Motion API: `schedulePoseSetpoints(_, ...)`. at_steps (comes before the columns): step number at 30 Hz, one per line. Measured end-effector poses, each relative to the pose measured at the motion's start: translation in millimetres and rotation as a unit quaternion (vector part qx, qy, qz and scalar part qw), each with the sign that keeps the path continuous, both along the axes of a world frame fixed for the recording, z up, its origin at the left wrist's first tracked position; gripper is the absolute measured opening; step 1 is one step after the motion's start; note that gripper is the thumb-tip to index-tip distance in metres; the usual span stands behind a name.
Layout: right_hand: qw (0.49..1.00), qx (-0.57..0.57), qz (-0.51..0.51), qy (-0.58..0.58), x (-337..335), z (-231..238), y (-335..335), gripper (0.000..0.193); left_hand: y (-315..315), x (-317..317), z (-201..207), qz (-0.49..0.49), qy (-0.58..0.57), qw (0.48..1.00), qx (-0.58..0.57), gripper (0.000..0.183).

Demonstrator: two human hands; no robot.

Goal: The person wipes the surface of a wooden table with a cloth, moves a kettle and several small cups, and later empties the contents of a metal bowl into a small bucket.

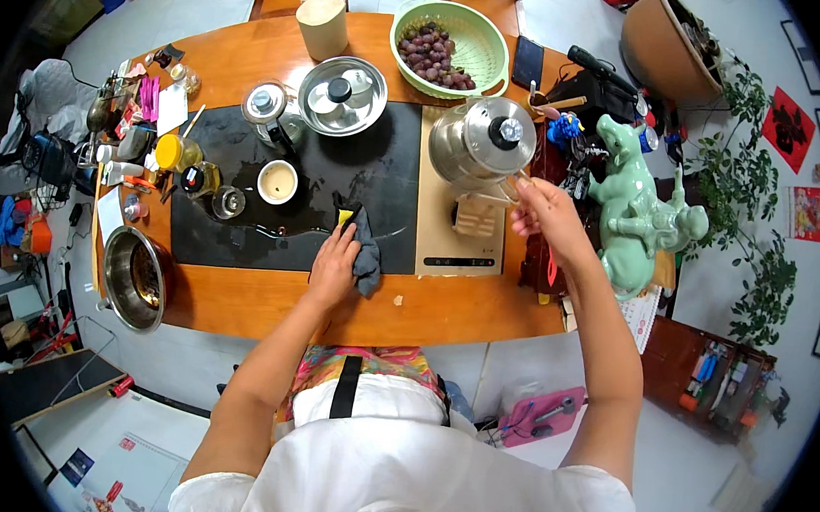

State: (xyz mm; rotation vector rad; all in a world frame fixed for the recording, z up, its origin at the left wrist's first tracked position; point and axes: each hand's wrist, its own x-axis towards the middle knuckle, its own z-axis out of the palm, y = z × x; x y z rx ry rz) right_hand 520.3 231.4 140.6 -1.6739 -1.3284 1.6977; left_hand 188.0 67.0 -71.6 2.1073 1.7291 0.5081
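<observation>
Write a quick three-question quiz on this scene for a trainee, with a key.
1. Which of these does the left hand touch?
A) plant
B) cloth
C) cup

2. True or false: the grapes lie in the steel basin at the table's left end.

3. Fill in: the hand at the kettle is the ____ one.

Key: 1. B. 2. False; they lie in the green colander. 3. Right.
</observation>
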Motion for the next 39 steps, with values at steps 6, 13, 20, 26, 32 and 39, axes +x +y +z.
schedulePoseSetpoints(6,0.999,-0.026,0.008,-0.045,7.6,-35.0,47.6,0.039,2.9,-0.8,-0.4,0.012,-0.019,1.000,-0.010,0.037)
schedulePoseSetpoints(13,0.996,-0.042,-0.021,-0.072,18.6,-84.4,68.7,0.037,5.6,1.9,2.6,0.023,-0.026,0.999,-0.036,0.036)
schedulePoseSetpoints(20,0.997,-0.055,-0.025,-0.044,25.9,-111.0,75.6,0.036,5.5,2.2,-1.0,0.024,-0.019,0.999,-0.032,0.038)
schedulePoseSetpoints(26,0.998,-0.059,-0.020,-0.027,29.3,-121.3,79.9,0.036,7.0,3.8,2.2,0.025,-0.021,0.999,-0.025,0.041)
schedulePoseSetpoints(32,0.998,-0.054,0.001,-0.034,38.1,-128.2,88.4,0.036,7.8,4.7,2.5,0.026,-0.022,0.999,-0.021,0.039)
schedulePoseSetpoints(39,0.997,-0.008,0.015,-0.071,40.4,-130.2,95.7,0.033,3.0,4.1,0.8,0.032,-0.010,0.999,-0.024,0.034)
